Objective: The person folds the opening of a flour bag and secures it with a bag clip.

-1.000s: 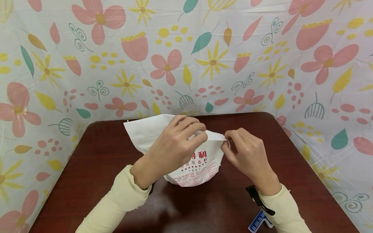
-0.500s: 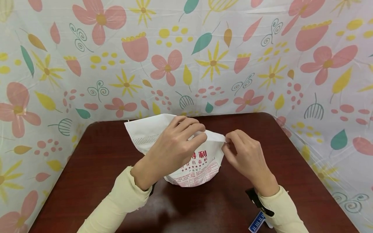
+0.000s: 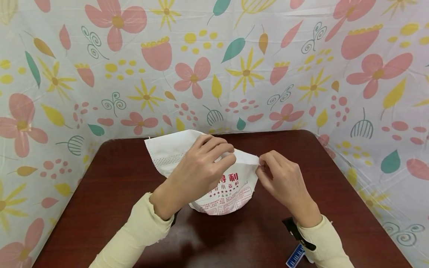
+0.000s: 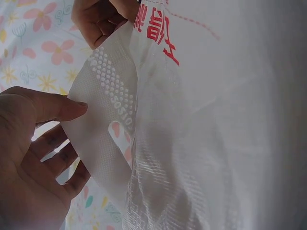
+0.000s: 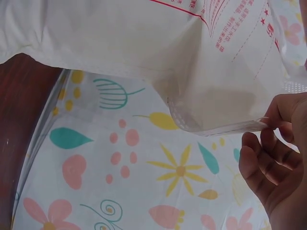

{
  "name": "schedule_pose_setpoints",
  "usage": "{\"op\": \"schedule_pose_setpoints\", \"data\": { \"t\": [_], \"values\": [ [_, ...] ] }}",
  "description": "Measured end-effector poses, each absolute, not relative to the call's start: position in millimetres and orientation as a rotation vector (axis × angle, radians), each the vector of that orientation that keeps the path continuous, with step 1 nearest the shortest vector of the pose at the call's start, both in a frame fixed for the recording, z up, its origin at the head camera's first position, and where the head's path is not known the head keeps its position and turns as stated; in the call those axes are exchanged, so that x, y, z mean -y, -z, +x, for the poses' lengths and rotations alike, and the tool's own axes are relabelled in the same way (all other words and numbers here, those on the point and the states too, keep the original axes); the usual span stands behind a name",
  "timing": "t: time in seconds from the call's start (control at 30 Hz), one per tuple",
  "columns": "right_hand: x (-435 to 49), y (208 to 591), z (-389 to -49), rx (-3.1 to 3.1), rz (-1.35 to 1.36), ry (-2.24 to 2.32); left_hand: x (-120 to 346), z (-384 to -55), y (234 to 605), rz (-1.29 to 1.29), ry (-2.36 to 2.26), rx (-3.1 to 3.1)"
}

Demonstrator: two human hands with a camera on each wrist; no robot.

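A white flour bag (image 3: 231,197) with red Chinese print leans over the dark table, its top edge raised. My left hand (image 3: 197,163) pinches the bag's upper flap; in the left wrist view the thumb (image 4: 72,109) lies on the near side of that flap, beside an oval cut-out handle hole, with fingers behind. At the bag's right top corner, my right hand (image 3: 283,182) pinches the seam between thumb and forefinger. The right wrist view shows the stitched edge of the bag (image 5: 230,96) running to those fingertips, with the other fingers curled loosely below.
On the reddish-brown table (image 3: 114,208), a blue-and-white angled object (image 3: 295,256) lies near the front right, partly hidden by the right sleeve. A flower-print curtain (image 3: 214,74) stands behind and along both sides of the table.
Both hands keep their hold on the bag. My left hand's fingers have shifted very slightly left, and the right hand has dipped a little with the bag's corner.
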State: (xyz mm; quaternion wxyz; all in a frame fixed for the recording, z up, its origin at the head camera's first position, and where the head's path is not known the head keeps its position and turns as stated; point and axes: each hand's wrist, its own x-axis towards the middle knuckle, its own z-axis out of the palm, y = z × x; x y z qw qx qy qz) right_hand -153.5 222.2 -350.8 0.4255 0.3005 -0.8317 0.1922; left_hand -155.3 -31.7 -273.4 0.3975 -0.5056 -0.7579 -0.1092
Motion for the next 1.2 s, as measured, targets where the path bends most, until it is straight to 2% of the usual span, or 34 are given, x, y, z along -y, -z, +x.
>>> {"op": "schedule_pose_setpoints", "data": {
  "t": [0.73, 1.2],
  "values": [
    [-216.6, 334.7, -146.9, 2.189, 0.737, -0.562, 29.3, -154.1, 275.4, -1.229, 0.290, 1.910],
    [-212.2, 334.6, -145.2, 2.180, 0.712, -0.663, 37.0, -150.8, 282.5, -1.075, 0.380, 2.020]
  ]
}}
